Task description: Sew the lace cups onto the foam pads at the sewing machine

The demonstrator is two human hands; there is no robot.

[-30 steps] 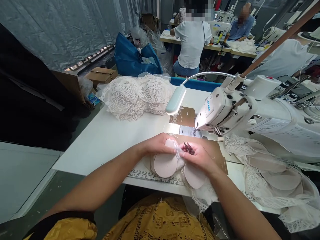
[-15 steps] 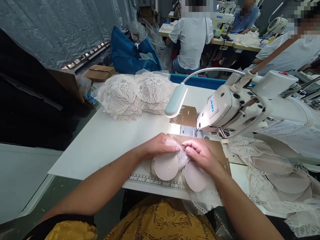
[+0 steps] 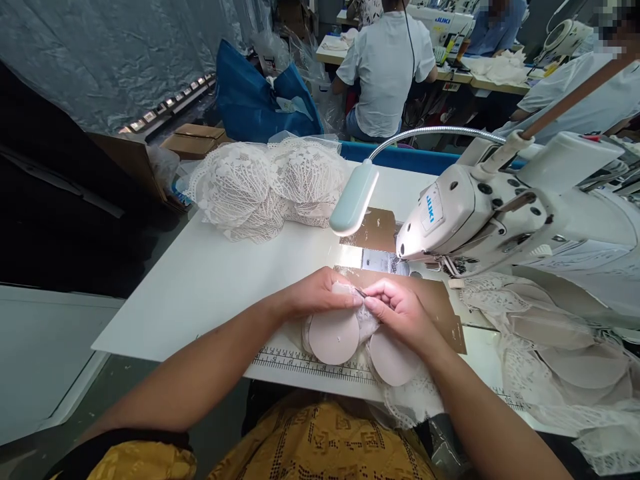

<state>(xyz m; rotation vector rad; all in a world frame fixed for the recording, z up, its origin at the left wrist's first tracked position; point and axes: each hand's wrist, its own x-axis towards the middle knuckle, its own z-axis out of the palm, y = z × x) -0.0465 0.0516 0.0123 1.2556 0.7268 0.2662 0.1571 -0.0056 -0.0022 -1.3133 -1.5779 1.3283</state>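
Note:
Near the front edge of the table, a pale pink bra (image 3: 334, 339) with two padded cups and white lace lies under my hands. My left hand (image 3: 327, 293) is closed, pinching the lace above the left cup between thumb and fingers. Close against it, my right hand (image 3: 397, 307) is closed round a small dark pointed tool (image 3: 360, 292). Its tip meets the lace beside my left thumb; the rest is hidden in my fingers, so its kind is unclear. Lace trails from the right cup over the table edge.
A white sewing machine (image 3: 450, 213) stands beyond my right hand, with a lamp (image 3: 355, 200) on a bent neck. Lace bra pieces pile up at the back (image 3: 235, 187) and more cups lie right (image 3: 585, 363). A tape rule (image 3: 310, 365) runs along the front edge. Co-workers sit behind.
The dark tool shows more plainly between my hands, its tip now at the lace. My right fingers have shifted slightly. The view has tilted a little; the bra stays in place.

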